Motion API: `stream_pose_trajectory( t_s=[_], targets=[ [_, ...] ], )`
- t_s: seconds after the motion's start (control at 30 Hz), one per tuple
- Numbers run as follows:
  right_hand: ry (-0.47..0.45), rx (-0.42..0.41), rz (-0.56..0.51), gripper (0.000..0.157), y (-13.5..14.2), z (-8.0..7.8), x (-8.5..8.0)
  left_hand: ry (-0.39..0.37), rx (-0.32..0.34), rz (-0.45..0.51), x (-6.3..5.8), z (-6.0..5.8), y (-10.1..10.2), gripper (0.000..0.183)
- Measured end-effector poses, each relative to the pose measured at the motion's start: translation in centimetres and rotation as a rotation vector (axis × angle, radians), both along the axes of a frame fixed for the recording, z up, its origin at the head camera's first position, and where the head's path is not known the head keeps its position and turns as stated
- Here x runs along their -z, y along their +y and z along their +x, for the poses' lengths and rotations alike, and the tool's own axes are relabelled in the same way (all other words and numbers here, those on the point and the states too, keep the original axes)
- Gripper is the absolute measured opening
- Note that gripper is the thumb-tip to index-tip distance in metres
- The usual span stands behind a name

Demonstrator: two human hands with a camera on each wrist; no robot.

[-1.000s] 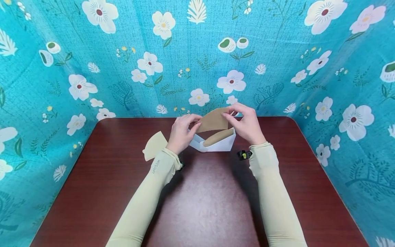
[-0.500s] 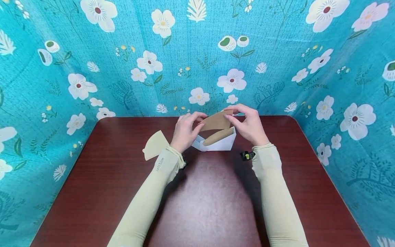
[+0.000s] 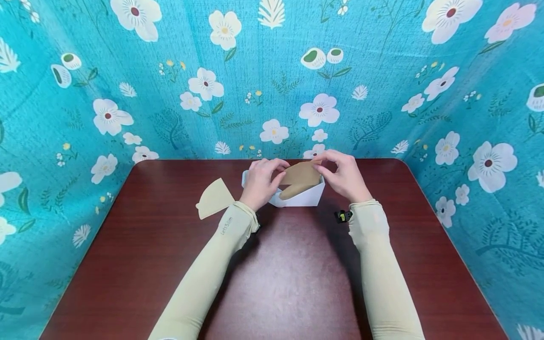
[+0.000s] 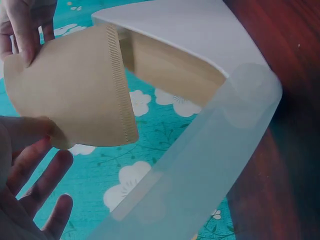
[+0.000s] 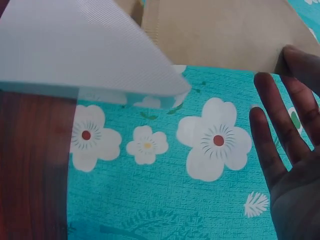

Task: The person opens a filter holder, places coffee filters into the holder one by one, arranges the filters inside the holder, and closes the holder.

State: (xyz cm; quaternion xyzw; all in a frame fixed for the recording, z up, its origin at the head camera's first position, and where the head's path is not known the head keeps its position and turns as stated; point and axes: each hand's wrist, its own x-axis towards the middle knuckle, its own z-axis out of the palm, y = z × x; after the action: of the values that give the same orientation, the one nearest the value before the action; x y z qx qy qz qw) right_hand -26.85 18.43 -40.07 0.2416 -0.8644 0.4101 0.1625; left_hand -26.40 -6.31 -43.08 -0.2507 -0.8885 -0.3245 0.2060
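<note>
A brown paper coffee filter (image 3: 302,173) is held between both hands, over the back of a white box (image 3: 303,197). My left hand (image 3: 261,182) pinches its left corner between thumb and fingers. At the opposite corner, my right hand (image 3: 344,177) pinches it the same way. In the left wrist view the filter (image 4: 70,90) shows a crimped edge facing the box opening. More brown filter paper (image 3: 293,190) lies inside the box. A translucent flap (image 4: 200,155) extends from the box's left end, partly hidden by my left hand in the head view.
A cream fan-shaped coffee filter (image 3: 214,198) lies on the dark red wooden table (image 3: 289,264), left of the box. Behind the table's far edge hangs a blue flowered cloth (image 3: 263,85). A small black device (image 3: 343,216) sits at the right wrist.
Both hands have lowered the brown filter toward the box, and the left hand has shifted to the right. The box and the cream filter stay where they were.
</note>
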Motion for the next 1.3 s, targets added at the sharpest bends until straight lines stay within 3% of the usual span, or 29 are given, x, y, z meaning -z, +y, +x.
stream_pose_trajectory(
  t_s=[0.17,0.37,0.77,1.3],
  targets=[
    [-0.032,-0.007,0.014,0.021,0.2,0.0,0.6,0.012,-0.015,-0.025,0.9,0.0,0.5,0.014],
    [0.012,-0.031,0.031,0.030,0.3,0.0,1.0,-0.008,-0.030,-0.070,1.5,0.1,1.1,0.013],
    [-0.008,-0.014,0.089,0.018,0.6,-0.2,1.9,0.003,-0.035,-0.109,1.9,0.1,1.3,0.012],
    [-0.017,-0.013,0.177,0.009,1.0,-0.6,3.4,0.021,-0.050,-0.322,2.7,0.3,1.9,0.018]
  ],
)
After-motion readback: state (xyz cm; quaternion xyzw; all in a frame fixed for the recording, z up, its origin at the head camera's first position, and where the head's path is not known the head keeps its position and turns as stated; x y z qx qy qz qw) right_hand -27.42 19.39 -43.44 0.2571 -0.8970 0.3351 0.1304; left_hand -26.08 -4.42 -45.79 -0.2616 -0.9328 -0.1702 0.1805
